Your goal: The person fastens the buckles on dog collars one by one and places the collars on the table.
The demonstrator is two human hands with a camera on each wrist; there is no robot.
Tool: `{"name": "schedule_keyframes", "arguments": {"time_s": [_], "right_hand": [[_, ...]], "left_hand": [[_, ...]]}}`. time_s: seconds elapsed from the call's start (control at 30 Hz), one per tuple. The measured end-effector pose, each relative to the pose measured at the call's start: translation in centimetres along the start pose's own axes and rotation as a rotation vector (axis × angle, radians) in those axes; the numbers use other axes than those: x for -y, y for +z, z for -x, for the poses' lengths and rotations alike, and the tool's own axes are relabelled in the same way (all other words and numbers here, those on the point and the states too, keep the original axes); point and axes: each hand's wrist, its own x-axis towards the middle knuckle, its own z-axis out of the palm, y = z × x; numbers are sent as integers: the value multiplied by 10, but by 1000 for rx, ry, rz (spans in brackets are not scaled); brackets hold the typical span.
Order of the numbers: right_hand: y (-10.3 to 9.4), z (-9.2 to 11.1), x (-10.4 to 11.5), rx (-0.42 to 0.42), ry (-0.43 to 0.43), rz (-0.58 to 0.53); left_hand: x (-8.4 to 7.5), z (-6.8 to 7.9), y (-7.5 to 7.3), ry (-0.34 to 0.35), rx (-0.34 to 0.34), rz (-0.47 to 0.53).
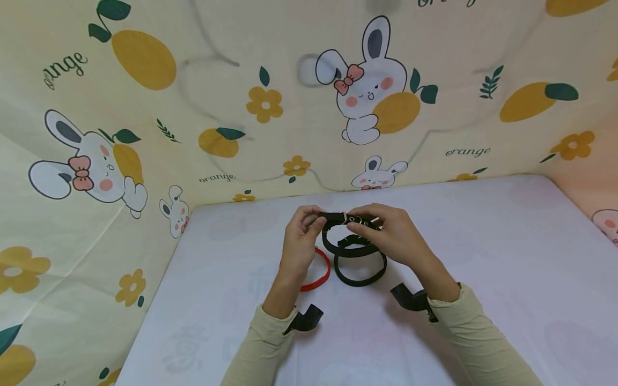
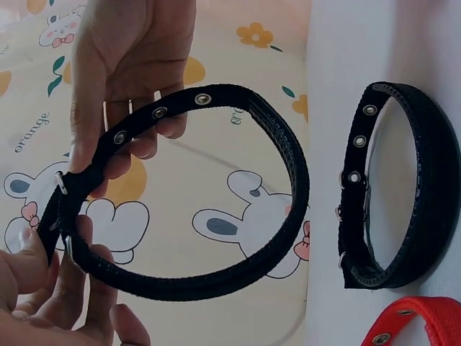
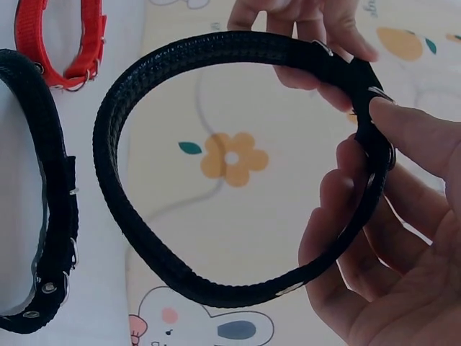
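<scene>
A black collar [image 1: 348, 252], buckled into a loop, is held up above the table by both hands. My left hand [image 1: 298, 244] pinches the strap at the buckle end between thumb and fingers. On the other side of the buckle, my right hand [image 1: 396, 236] grips the part with metal eyelets [image 2: 160, 113]. In the left wrist view a metal buckle [image 2: 62, 183] shows between the two hands. Below, a second black collar [image 1: 359, 283] stands as a ring on the table. To its left is a red collar [image 1: 318, 282], partly hidden by my left hand and wrist.
A white cloth covers the table [image 1: 217, 300]. Behind it hangs a cream sheet [image 1: 270, 48] printed with rabbits and oranges, also at the left side. Black straps with mounts [image 1: 306, 320] sit at both sleeve cuffs.
</scene>
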Motion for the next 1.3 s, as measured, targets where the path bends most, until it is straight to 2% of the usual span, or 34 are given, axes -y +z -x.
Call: {"name": "schedule_keyframes", "arguments": {"time_s": [0.43,0.8,1.0,1.13,1.3], "right_hand": [[-1,0,-2,-8,5,-20],[-5,0,-1,-13,64,-63],[-4,0,-2,-11,36,-68],[-2,0,-1,2,-12,-48],[-1,1,1,41,-25,-17]], "left_hand": [[-1,1,-2,16,19,9],[3,0,-4,1,62,-29],[2,-1,-4,37,50,-19],[0,0,-5,94,64,-106],[3,1,-6,156,107,-260]]}}
